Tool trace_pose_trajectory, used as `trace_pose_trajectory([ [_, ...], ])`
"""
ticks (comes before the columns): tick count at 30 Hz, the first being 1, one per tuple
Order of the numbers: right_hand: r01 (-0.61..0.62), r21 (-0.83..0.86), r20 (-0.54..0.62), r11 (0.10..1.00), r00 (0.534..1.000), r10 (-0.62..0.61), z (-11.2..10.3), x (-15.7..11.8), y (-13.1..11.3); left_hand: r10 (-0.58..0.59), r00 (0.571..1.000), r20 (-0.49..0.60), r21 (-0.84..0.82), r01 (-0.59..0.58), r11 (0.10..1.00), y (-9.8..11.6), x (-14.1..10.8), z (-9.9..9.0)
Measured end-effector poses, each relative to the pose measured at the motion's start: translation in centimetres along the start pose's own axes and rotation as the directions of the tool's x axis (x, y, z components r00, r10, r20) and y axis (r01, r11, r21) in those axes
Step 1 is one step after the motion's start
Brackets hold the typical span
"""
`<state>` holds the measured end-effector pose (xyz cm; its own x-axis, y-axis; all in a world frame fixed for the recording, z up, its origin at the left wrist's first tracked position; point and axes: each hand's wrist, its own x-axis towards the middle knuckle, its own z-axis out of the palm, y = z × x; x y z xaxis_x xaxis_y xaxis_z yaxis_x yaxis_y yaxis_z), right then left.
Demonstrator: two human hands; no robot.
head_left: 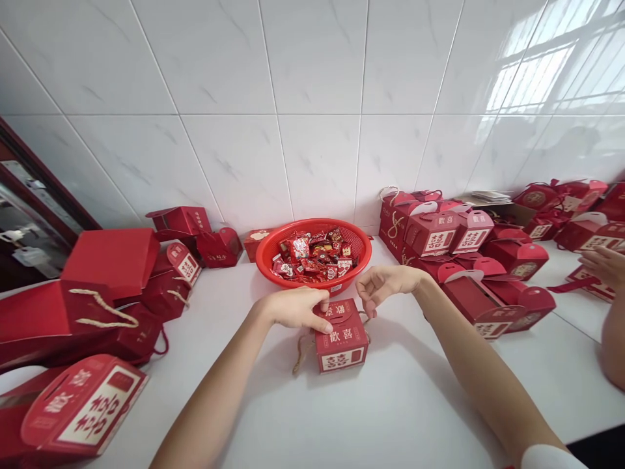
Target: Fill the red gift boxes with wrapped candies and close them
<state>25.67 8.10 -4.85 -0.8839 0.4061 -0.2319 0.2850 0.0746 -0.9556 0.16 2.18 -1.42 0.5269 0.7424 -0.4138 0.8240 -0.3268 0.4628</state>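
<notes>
A small red gift box (342,342) with gold and cream characters stands on the white table in front of me, its top flaps folded down. My left hand (299,309) holds the box at its upper left, the thumb on the top. My right hand (388,286) is at the box's right side, fingers closed in a pinch near the twine handle (366,319); what the fingertips hold is too small to make out. A second twine loop (297,355) hangs at the box's left side and rests on the table.
Behind the box sits a red plastic basket (263,251) of wrapped sweets. Red boxes (117,260) crowd the left side, and stacked boxes (434,234) fill the right. At the far right edge another person's hand (605,264) touches a box. A tiled wall closes the back.
</notes>
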Motion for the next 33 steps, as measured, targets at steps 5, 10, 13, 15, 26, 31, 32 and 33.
trace_pose_trajectory([
  [5,-0.174,-0.277,-0.152,0.945,0.979,0.135,0.8,1.1,0.3,-0.062,0.996,0.068,-0.183,0.073,0.98,0.3,-0.3,0.3],
  [10,-0.162,-0.303,-0.052,0.939,0.987,0.153,1.0,1.4,0.5,-0.079,0.996,0.046,-0.219,0.087,0.972,1.2,-1.1,0.4],
  [13,-0.09,-0.163,-0.072,0.983,0.994,0.079,0.9,0.5,-0.3,-0.12,0.993,0.002,-0.2,0.118,0.973,1.7,-1.5,0.4],
  [15,0.018,-0.034,-0.109,0.999,0.994,-0.022,1.0,-0.1,-1.1,-0.122,0.992,-0.029,-0.179,0.115,0.977,2.1,-1.6,0.5],
  [26,0.247,0.063,-0.399,0.967,0.894,-0.202,4.4,-1.0,-4.9,0.063,0.913,-0.404,-0.481,-0.27,0.834,3.0,-2.5,0.2],
  [31,0.251,-0.045,-0.534,0.967,0.812,-0.235,5.4,-1.7,-5.9,0.093,0.818,-0.567,-0.618,-0.498,0.609,3.0,-2.5,-0.2],
  [32,0.245,-0.071,-0.555,0.967,0.795,-0.243,5.7,-1.7,-6.1,0.108,0.804,-0.585,-0.622,-0.53,0.576,3.0,-2.4,-0.1],
  [33,0.24,-0.1,-0.569,0.966,0.783,-0.253,6.0,-1.7,-6.2,0.127,0.788,-0.603,-0.621,-0.563,0.544,3.1,-2.3,0.0],
])
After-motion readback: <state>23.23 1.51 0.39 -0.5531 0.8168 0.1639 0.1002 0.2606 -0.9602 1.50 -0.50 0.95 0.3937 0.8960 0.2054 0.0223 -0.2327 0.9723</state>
